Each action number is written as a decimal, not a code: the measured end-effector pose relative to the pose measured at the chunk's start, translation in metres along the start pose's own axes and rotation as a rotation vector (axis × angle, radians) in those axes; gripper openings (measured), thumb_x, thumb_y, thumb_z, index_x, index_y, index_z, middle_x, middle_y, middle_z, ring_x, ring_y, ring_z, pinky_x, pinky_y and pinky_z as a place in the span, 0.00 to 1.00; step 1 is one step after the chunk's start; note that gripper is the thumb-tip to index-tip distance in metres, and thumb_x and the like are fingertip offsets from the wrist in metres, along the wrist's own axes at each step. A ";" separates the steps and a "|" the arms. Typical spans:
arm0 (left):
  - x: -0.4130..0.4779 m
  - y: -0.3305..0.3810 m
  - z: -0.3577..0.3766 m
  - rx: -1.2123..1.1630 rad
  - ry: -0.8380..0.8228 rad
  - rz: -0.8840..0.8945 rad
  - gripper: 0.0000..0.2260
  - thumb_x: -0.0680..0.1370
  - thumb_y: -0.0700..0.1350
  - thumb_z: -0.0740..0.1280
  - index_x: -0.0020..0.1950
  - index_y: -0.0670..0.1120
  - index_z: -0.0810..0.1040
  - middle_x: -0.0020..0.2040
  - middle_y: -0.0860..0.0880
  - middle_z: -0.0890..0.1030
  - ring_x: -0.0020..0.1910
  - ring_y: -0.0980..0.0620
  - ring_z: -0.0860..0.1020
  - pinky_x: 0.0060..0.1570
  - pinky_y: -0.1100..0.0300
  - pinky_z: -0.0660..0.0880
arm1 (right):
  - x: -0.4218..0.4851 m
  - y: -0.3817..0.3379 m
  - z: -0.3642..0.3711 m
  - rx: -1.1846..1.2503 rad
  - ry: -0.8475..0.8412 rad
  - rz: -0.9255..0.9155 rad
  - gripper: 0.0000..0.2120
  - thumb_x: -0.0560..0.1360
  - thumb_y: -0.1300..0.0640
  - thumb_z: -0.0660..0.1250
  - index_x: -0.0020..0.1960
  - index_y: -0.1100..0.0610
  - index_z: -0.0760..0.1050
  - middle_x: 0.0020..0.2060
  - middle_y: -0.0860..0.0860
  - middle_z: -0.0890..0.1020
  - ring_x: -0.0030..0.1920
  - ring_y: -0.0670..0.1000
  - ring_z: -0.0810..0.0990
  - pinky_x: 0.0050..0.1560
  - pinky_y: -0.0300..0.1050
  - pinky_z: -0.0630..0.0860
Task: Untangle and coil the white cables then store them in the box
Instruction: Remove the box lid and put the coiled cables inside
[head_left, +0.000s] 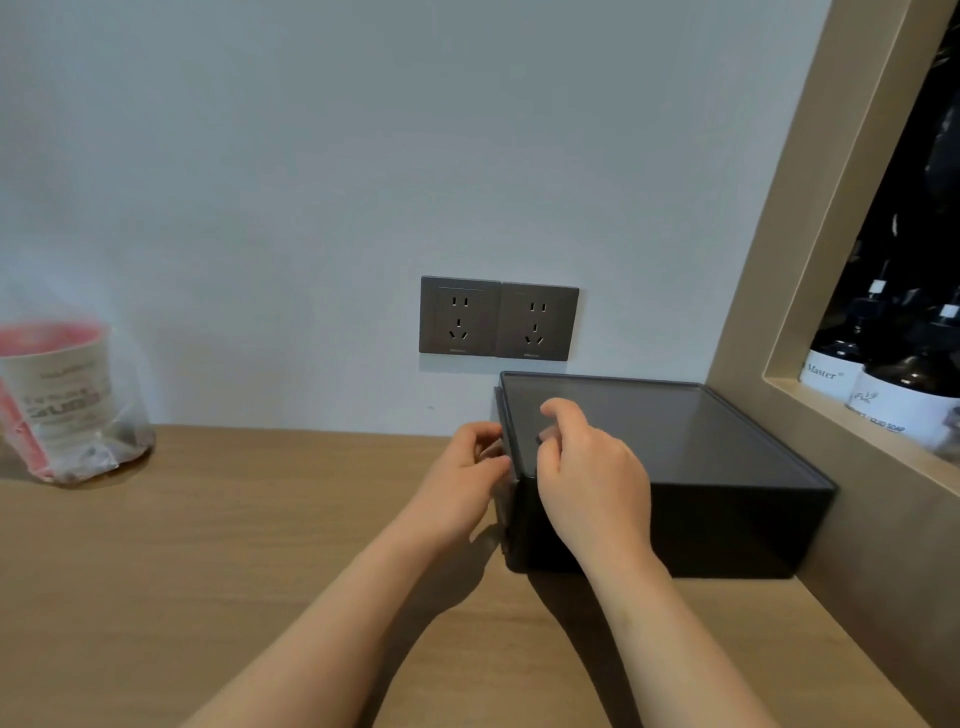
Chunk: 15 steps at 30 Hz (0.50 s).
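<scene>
One black box (727, 525) sat on the wooden table (208, 545) right of centre in the frame. Its lid (701, 431) was on, and its long axis seemed to run left to right along the wall. Its back edge lay near the wall under two grey sockets (460, 317), and its right end stood just beside the wooden frame (779, 260) of a niche holding two labelled dark bottles (904, 395). Both hands met at the box's left end. The left hand (462, 478) had its fingers curled, pinching the lid's left rim. The right hand (587, 478) rested on the lid's near left corner with fingers bent and thumb raised; whether it gripped anything could not be told. The widest stretch of tabletop lay left of the box, reaching to one bagged cup (57, 384) at the frame's left edge.
</scene>
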<state>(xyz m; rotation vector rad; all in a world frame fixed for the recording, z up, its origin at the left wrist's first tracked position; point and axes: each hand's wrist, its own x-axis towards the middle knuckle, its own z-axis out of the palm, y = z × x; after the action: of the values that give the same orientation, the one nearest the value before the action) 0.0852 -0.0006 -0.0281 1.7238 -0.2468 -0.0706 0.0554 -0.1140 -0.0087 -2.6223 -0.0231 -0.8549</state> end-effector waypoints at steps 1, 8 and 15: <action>0.001 0.000 0.002 -0.060 -0.017 -0.019 0.16 0.81 0.37 0.57 0.67 0.48 0.66 0.68 0.49 0.70 0.64 0.54 0.70 0.65 0.57 0.68 | 0.001 0.001 0.000 0.004 -0.006 0.003 0.17 0.80 0.55 0.53 0.68 0.51 0.66 0.46 0.49 0.81 0.43 0.48 0.78 0.42 0.42 0.76; -0.002 -0.006 0.000 -0.225 -0.125 -0.027 0.23 0.77 0.28 0.52 0.68 0.47 0.64 0.71 0.47 0.66 0.71 0.52 0.65 0.68 0.56 0.67 | 0.005 0.000 -0.002 0.049 -0.046 0.043 0.16 0.80 0.56 0.53 0.67 0.50 0.66 0.41 0.49 0.78 0.42 0.50 0.77 0.42 0.46 0.78; -0.002 -0.001 -0.002 0.047 -0.076 0.052 0.19 0.80 0.34 0.54 0.66 0.53 0.64 0.65 0.53 0.69 0.63 0.57 0.66 0.59 0.65 0.64 | 0.003 0.001 -0.004 0.019 -0.059 0.033 0.15 0.80 0.54 0.54 0.66 0.50 0.69 0.52 0.47 0.80 0.49 0.47 0.77 0.51 0.41 0.75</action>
<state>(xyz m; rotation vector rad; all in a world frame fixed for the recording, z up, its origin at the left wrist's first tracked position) 0.0837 0.0023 -0.0291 1.7622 -0.3517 -0.0926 0.0551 -0.1169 -0.0043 -2.6219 -0.0032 -0.7623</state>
